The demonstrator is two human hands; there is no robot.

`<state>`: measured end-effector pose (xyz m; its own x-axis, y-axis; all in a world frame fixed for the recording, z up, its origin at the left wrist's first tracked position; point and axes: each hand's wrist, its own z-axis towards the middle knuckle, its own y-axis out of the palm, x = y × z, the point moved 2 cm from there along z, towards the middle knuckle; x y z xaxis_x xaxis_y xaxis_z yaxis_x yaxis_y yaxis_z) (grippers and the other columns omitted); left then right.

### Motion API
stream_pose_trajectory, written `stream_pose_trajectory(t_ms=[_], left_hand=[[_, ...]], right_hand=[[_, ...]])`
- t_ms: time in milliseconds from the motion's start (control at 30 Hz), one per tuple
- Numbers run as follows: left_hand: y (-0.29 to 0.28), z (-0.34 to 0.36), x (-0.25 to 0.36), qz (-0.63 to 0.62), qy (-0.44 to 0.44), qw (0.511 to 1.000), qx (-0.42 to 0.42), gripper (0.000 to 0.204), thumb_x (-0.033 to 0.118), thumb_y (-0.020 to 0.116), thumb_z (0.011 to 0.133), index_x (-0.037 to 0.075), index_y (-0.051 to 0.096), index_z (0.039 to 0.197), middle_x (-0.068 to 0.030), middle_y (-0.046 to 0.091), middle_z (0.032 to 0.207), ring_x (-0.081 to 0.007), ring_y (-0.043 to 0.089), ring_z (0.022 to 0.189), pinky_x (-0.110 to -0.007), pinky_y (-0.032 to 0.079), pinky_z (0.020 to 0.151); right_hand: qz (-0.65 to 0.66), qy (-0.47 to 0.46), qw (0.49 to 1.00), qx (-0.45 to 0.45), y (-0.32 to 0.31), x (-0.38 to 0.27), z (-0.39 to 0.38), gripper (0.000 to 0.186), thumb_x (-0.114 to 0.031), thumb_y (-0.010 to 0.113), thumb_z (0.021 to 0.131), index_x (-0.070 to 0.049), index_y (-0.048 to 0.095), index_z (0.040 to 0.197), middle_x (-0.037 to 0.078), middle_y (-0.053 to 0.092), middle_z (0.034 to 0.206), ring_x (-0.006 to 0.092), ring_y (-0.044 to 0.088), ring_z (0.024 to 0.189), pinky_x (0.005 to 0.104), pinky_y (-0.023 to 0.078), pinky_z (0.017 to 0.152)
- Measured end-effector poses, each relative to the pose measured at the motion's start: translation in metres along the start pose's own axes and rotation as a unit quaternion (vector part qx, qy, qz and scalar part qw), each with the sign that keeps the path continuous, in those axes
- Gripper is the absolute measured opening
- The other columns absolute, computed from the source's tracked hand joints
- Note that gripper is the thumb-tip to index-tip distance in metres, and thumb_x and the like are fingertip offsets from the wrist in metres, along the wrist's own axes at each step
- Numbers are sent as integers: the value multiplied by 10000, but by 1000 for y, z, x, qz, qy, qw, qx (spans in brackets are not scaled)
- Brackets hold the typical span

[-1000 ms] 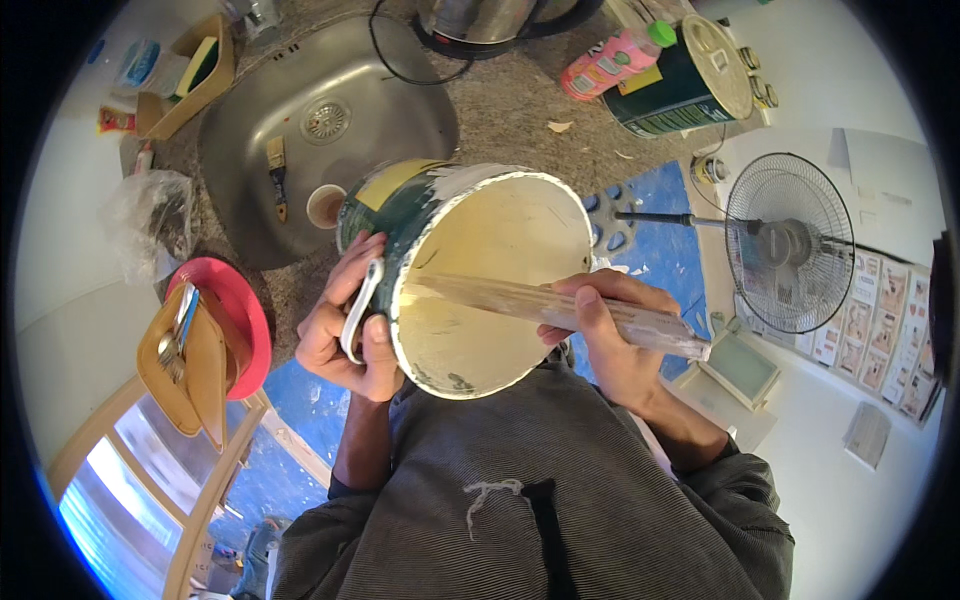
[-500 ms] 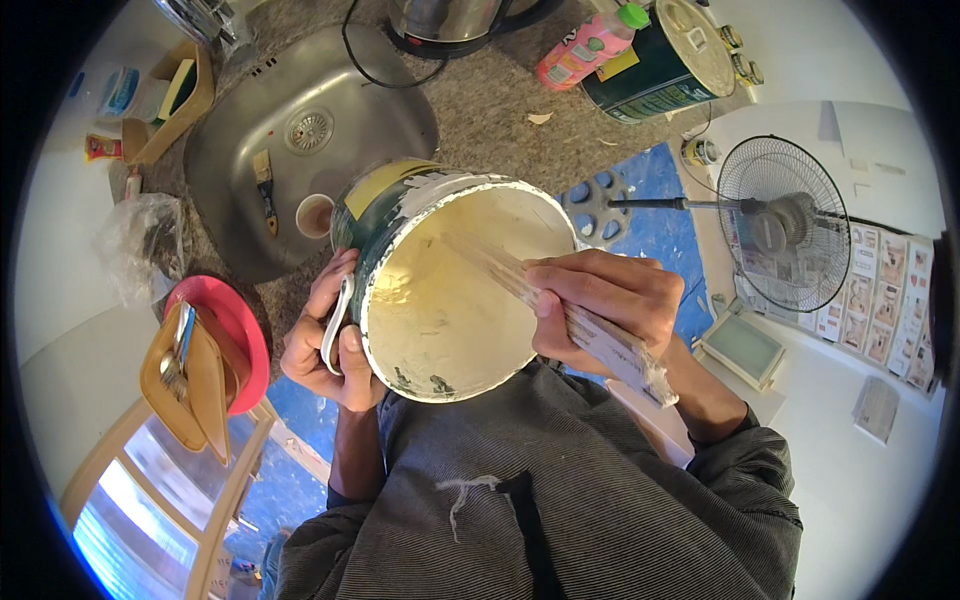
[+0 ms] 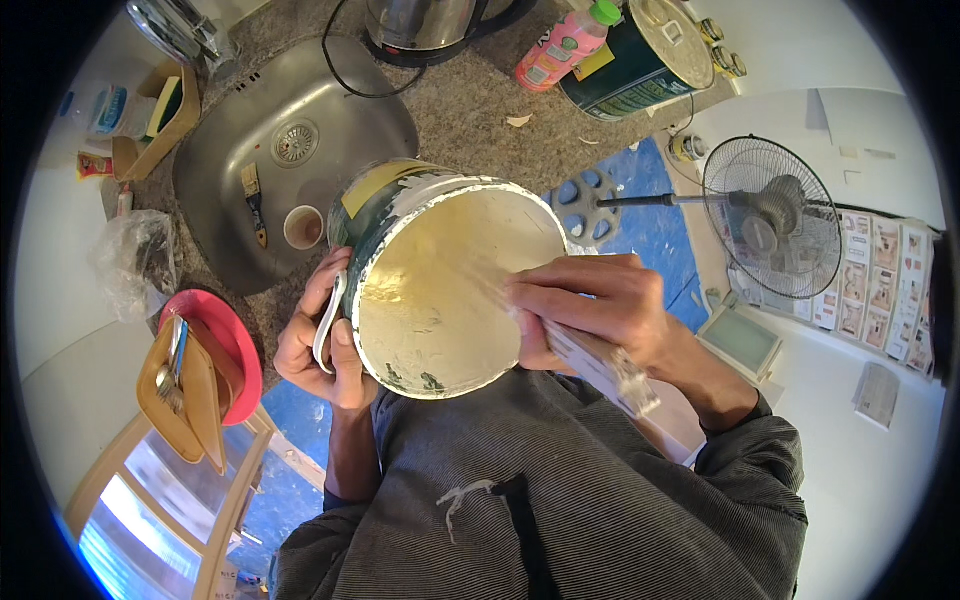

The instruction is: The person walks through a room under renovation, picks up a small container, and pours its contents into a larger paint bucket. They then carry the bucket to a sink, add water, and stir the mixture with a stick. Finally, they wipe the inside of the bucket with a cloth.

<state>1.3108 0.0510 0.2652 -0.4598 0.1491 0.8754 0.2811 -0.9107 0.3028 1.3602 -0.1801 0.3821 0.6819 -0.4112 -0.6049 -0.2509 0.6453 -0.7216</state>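
Note:
A dark green paint bucket (image 3: 365, 216) is tilted with its mouth toward me. Cream-white paint (image 3: 440, 310) coats its inside, and dried drips run along its rim. My left hand (image 3: 330, 350) is closed on the bucket's left side, by the white handle (image 3: 328, 322), thumb near the rim. In my right hand (image 3: 605, 305) is a flat, paint-crusted wooden stick (image 3: 603, 368), pinched between thumb and fingers. Its far end reaches inside the bucket and is blurred; I cannot tell whether it touches the paint. The near end points back toward my right forearm.
Beyond the bucket a steel sink (image 3: 225, 150) holds a paintbrush (image 3: 254, 205) and a cup (image 3: 304, 227). A kettle (image 3: 420, 30), pink bottle (image 3: 562, 48) and green can (image 3: 640, 70) stand on the counter. A fan (image 3: 770, 215) is at right, a pink basin (image 3: 240, 340) at left.
The stick has swung a little inside the bucket, its near end shifting toward me and left. My right hand moved slightly left. The left hand still holds the bucket.

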Motion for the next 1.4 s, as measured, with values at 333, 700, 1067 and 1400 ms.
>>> stream_pose_trajectory(t_ms=[333, 700, 1067, 1400], left_hand=[[11, -5, 2, 5, 23, 1000, -15, 335, 116, 660, 919, 23, 412, 715, -360, 647, 1120, -444, 627, 1127, -623, 381, 1051], [17, -4, 1, 17, 30, 999, -11, 348, 132, 635, 933, 28, 415, 684, -350, 643, 1146, -441, 614, 1154, -613, 375, 1060], [13, -1, 20, 32, -18, 998, 46, 301, 56, 615, 933, 15, 458, 679, -333, 635, 1176, -409, 608, 1174, -561, 374, 1082], [26, -5, 28, 78, 17, 996, 41, 276, 31, 611, 941, 12, 422, 741, -316, 651, 1140, -415, 618, 1154, -577, 396, 1057]], right_hand=[[-50, 70, 995, 58, 6, -9, -23, 213, 28, 672, 688, 20, 721, 895, 124, 702, 782, 216, 705, 631, 289, 591, 566], [137, 215, 962, 95, 25, -13, -43, 179, 12, 709, 759, 27, 724, 936, 127, 703, 778, 193, 702, 629, 268, 568, 539], [-44, 11, 998, -41, -10, -8, -12, 237, -103, 804, 770, 0, 704, 959, 131, 694, 968, 231, 716, 695, 312, 619, 595], [-63, -24, 995, -75, 10, -4, -23, 251, -80, 754, 760, 5, 671, 981, 119, 698, 916, 210, 693, 624, 297, 588, 523]])
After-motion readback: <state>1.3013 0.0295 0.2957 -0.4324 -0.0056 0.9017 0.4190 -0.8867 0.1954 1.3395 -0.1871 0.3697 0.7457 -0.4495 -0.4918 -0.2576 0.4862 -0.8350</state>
